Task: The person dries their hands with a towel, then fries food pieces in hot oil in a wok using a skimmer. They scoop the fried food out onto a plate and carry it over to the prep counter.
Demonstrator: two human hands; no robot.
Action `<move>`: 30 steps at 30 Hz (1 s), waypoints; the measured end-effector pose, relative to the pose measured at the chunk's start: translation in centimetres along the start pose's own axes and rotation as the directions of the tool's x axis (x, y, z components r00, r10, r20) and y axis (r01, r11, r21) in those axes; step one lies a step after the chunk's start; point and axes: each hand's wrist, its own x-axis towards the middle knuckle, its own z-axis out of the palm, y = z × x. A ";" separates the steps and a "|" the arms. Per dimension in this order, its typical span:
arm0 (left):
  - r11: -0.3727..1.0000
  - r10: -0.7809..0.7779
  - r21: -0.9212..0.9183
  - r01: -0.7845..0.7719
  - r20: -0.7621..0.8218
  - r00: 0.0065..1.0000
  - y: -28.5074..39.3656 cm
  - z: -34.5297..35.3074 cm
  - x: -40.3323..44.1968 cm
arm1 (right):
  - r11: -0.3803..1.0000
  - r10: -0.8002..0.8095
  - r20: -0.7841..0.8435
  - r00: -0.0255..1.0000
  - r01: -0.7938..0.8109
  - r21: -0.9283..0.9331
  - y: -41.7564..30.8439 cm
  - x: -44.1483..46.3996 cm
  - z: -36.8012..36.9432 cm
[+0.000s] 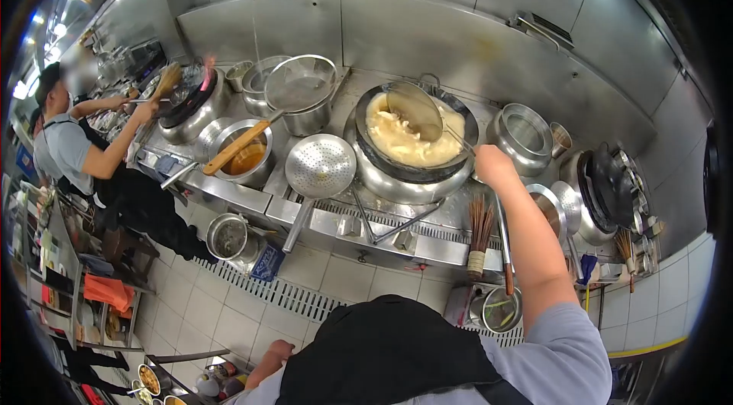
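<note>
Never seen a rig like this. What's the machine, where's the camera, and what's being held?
No machine: a person works with two bare hands. The single picture comes from a camera worn on their head, facing forward and down, so their body fills the bottom.

The right hand holds the handle of a mesh skimmer, its bowl at a wok of pale, frothy liquid. The left hand is low beside the body; whether it holds anything is unclear.

On the steel stove top, left of the wok, are a perforated ladle and a pot of brown liquid. A co-worker stands further left.
</note>
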 end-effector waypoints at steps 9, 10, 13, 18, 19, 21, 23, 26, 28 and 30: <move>0.270 -0.420 -0.951 0.153 0.027 0.907 -0.1 -0.3 5.0 | 0.994 0.035 -0.143 0.989 -0.018 0.112 -1.2 -6.3 -11.1; 0.410 -0.381 -0.895 0.176 0.008 0.925 0.1 -0.1 4.3 | 0.992 0.026 -0.099 0.995 -0.013 0.127 -1.1 -5.0 -9.2; 0.973 -0.092 -0.218 0.068 -0.104 0.990 1.3 -0.2 0.6 | 0.990 0.085 0.052 0.995 -0.090 0.111 -2.2 -0.3 -2.6; 0.975 -0.214 -0.075 0.211 -0.037 0.976 3.7 -1.6 -4.1 | 0.980 -0.028 -0.216 0.976 0.069 0.185 2.0 -3.7 -6.3; 0.951 -0.269 -0.162 0.265 -0.004 0.963 4.0 -1.5 -4.4 | 0.985 -0.007 -0.226 0.974 0.045 0.164 2.0 -5.4 -8.5; 0.873 -0.368 -0.317 0.370 0.068 0.927 4.2 -1.9 -5.0 | 0.989 0.069 -0.215 0.974 -0.038 0.145 2.0 -7.1 -10.7; 0.799 -0.426 -0.413 0.437 0.123 0.896 4.0 -2.1 -4.9 | 0.992 0.111 -0.157 0.981 -0.099 0.081 1.3 -6.3 -9.9; 0.972 -0.171 -0.172 0.160 -0.054 0.984 1.2 0.0 -1.9 | 0.991 0.129 0.096 0.987 -0.126 -0.034 0.4 1.1 -0.7; 0.978 0.163 0.156 -0.138 -0.160 0.973 -1.1 1.2 1.6 | 0.990 0.103 0.049 0.993 -0.107 0.096 0.7 1.0 -0.9; 0.910 0.331 0.320 -0.263 -0.182 0.926 -0.9 0.4 3.3 | 0.967 0.103 -0.040 0.994 -0.090 0.239 1.5 1.0 -1.9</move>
